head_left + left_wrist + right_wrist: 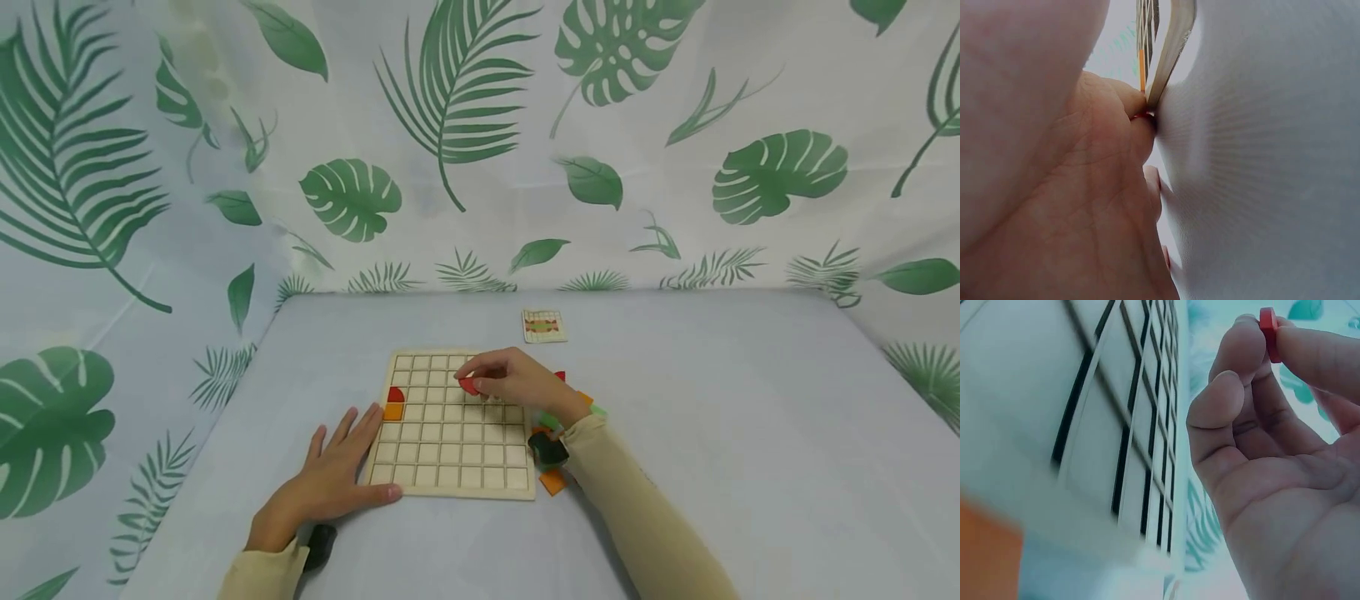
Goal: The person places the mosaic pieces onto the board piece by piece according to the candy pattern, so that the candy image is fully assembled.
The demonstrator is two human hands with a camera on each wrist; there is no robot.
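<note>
A pale wooden grid board (450,454) lies on the table. Between thumb and fingertips, my right hand (521,385) pinches a small red piece (1269,334) with a curved edge, held above the upper middle of the board. Along the board's left edge sit a red quarter-round piece (396,394) and, just below it, an orange square (393,412). My left hand (330,479) rests with fingers spread at the left edge, its thumb by the lower left corner. In the left wrist view, fingers (1142,137) touch the board's side.
Several loose pieces, among them an orange square (552,482) and a green piece (550,422), lie right of the board, partly hidden by the right forearm. A small card (543,326) with a coloured grid pattern lies behind the board. Leaf-print cloth (480,233) surrounds the table.
</note>
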